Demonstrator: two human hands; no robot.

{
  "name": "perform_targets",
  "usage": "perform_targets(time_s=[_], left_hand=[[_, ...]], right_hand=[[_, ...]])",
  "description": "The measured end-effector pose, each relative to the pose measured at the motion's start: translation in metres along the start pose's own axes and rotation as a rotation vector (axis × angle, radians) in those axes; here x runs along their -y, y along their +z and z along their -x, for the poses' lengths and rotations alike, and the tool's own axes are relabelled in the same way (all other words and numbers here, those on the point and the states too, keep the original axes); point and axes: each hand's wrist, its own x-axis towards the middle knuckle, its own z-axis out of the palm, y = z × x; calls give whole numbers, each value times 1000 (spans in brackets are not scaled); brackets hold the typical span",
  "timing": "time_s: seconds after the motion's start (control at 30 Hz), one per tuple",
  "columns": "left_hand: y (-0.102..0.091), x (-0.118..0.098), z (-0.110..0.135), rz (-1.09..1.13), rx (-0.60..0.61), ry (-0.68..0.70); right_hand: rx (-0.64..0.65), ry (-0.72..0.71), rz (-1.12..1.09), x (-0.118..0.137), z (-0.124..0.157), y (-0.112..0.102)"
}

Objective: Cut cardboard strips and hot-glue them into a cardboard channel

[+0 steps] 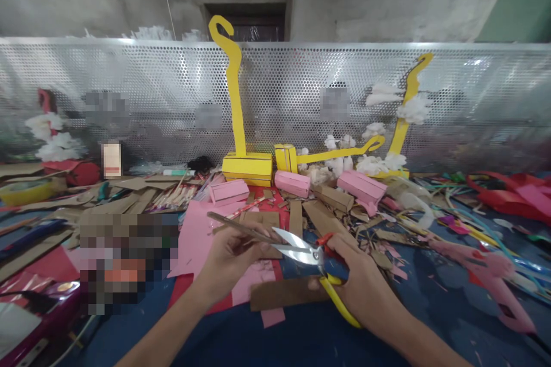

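My left hand [228,261] pinches a thin brown cardboard strip [235,224] that runs up and to the left. My right hand [359,284] grips scissors [301,252] with yellow and red handles; the silver blades are parted and point left at the strip's near end. A wider brown cardboard piece [284,293] lies on the blue table top just below the scissors, between my two hands. A pink paper sheet [196,238] lies under and beside my left hand.
Yellow cardboard hook shapes [235,77] on box bases stand against a perforated metal screen [129,97]. Pink cardboard boxes [293,183], brown offcuts, white paper flowers [379,163] and coloured scraps cover the table. A pink cut-out [486,275] lies at right.
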Motion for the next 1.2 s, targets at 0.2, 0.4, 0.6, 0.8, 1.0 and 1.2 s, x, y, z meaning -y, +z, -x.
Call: perform_targets(time_s=[0.2, 0.4, 0.6, 0.8, 1.0, 1.2], left_hand=[[-7, -5, -1, -34, -10, 60], [-7, -10, 2, 48, 35, 25], [-5, -15, 2, 47, 81, 54], [-6, -16, 5, -95, 47, 101], [-4, -15, 6, -142, 3, 101], [-2, -13, 7, -102, -9, 102]], right_hand=[[-19, -5, 63, -3, 0, -6], [-20, -28, 57, 0, 1, -5], [-15, -20, 55, 2, 2, -6], [25, -10, 39, 5, 2, -6], [79, 49, 66, 4, 4, -4], [59, 37, 96, 6, 3, -7]])
